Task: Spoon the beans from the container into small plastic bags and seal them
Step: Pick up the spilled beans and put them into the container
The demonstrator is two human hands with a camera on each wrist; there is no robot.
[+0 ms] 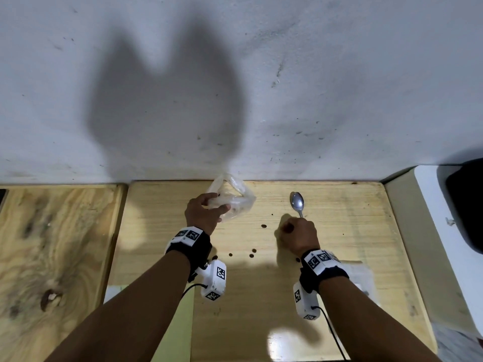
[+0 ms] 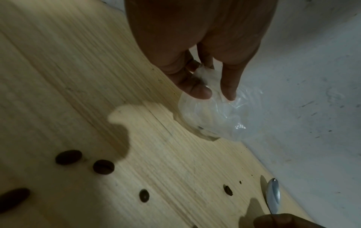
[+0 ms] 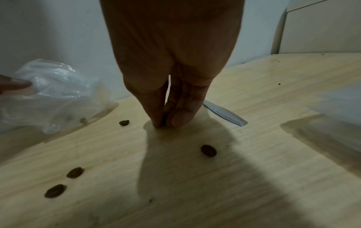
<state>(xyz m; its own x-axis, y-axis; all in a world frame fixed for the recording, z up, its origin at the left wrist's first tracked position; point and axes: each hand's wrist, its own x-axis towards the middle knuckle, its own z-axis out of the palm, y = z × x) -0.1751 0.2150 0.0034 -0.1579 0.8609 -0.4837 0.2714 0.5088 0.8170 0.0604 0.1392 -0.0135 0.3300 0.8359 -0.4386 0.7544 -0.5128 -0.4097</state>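
Observation:
My left hand [image 1: 219,202] [image 2: 215,94] holds a crumpled clear plastic bag [image 1: 236,194] [image 2: 215,120] [image 3: 58,95] by its top, at the back of the wooden table [image 1: 339,244] against the wall. A few beans show inside the bag. My right hand [image 1: 287,227] [image 3: 166,121] has thumb and fingers pinched together down at the table top, seemingly round a dark bean that is mostly hidden. A metal spoon [image 1: 297,201] [image 2: 273,195] [image 3: 224,114] lies on the table just beyond that hand. Several loose beans [image 1: 264,226] [image 2: 103,166] [image 3: 208,150] are scattered between my hands.
A grey wall [image 1: 261,87] closes the table's far edge. At the right stands a white unit [image 1: 428,205] with a black object [image 1: 467,205] on it. A second wooden panel [image 1: 52,244] lies left. Flat clear plastic [image 1: 360,278] lies under my right forearm.

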